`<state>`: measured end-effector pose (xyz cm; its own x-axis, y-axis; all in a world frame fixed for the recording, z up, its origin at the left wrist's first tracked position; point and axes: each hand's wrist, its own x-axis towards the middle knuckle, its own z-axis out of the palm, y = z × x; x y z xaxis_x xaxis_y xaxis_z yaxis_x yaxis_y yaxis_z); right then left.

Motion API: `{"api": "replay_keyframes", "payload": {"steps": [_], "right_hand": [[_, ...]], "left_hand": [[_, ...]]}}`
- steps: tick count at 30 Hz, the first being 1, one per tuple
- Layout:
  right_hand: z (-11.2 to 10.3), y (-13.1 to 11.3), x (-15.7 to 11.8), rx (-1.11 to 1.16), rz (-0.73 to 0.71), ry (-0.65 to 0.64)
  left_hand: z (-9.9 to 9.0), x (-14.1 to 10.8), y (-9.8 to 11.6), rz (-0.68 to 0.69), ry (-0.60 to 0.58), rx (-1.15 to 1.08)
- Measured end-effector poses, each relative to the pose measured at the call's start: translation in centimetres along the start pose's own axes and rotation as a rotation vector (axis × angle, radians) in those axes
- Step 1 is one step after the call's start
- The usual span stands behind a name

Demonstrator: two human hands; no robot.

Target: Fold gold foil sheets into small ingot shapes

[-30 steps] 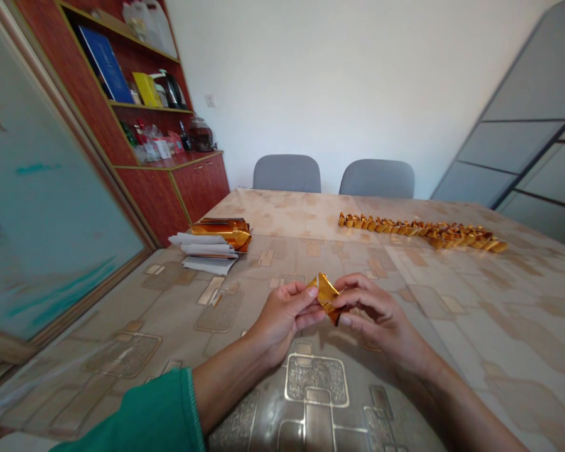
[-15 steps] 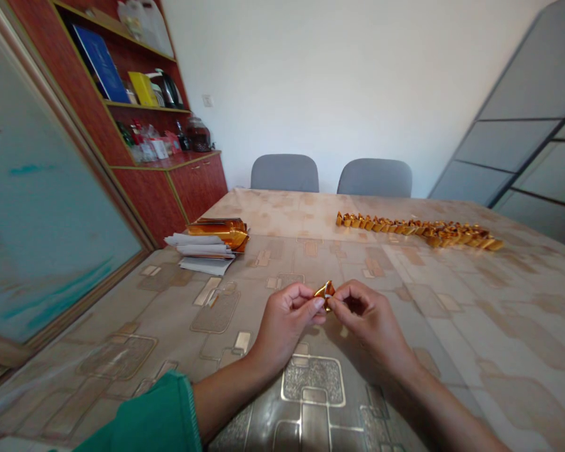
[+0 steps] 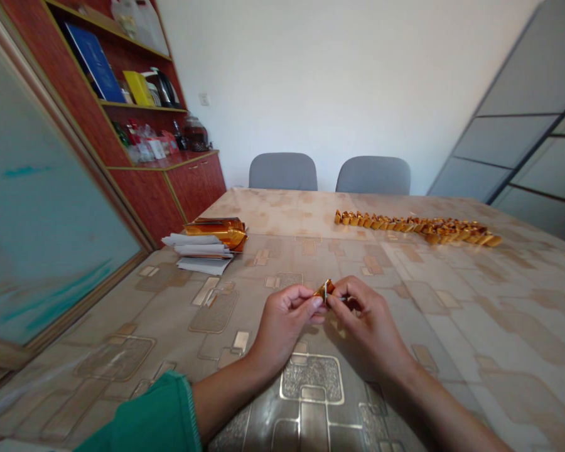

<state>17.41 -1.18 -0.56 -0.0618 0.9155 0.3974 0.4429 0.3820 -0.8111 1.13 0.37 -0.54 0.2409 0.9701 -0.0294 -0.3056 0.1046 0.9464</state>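
Observation:
Between my two hands is a small piece of folded gold foil paper [image 3: 322, 290], with a white inner edge showing. My left hand [image 3: 292, 314] pinches it from the left with thumb and forefinger. From the other side, the thumb and fingertips of my right hand [image 3: 363, 314] are closed on its right edge. Fingers cover part of the paper, so its full shape is hidden. Farther off at the left lies a stack of gold and white paper sheets [image 3: 211, 238]. Rows of folded gold paper pieces [image 3: 414, 226] stand at the far right.
A patterned table cover [image 3: 282, 251] spreads under everything. Two grey chairs [image 3: 282, 171] stand behind the table's far edge. At the left are a red cabinet [image 3: 193, 182] with shelves and a frosted glass door panel [image 3: 51, 207].
My right fingers have shifted slightly on the foil paper, and its white edge now stands more upright. The whole view has moved a little; both hands keep their grip.

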Motion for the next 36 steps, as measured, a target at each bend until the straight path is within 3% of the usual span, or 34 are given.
{"api": "replay_keyframes", "payload": {"steps": [6,14,21,27,32,36], "right_hand": [[-0.51,-0.05,-0.04,0.017,-0.072,-0.024],[-0.21,-0.22,0.13,-0.175,-0.133,0.053],[-0.59,0.12,0.04,0.004,-0.073,-0.055],[-0.4,0.55,0.1,-0.043,-0.021,0.011],[-0.55,0.51,0.24,0.091,-0.045,-0.055],[-0.37,0.5,0.21,0.094,-0.016,-0.035]], "left_hand": [[-0.34,0.07,0.11,-0.049,-0.018,-0.032],[-0.07,-0.11,0.15,-0.088,-0.047,-0.068],[-0.46,0.01,0.05,-0.109,-0.054,-0.035],[-0.37,-0.15,-0.28,-0.129,-0.062,-0.035],[-0.44,0.01,-0.31,-0.152,-0.066,-0.054],[-0.45,0.02,-0.16,-0.178,-0.079,-0.057]]}}
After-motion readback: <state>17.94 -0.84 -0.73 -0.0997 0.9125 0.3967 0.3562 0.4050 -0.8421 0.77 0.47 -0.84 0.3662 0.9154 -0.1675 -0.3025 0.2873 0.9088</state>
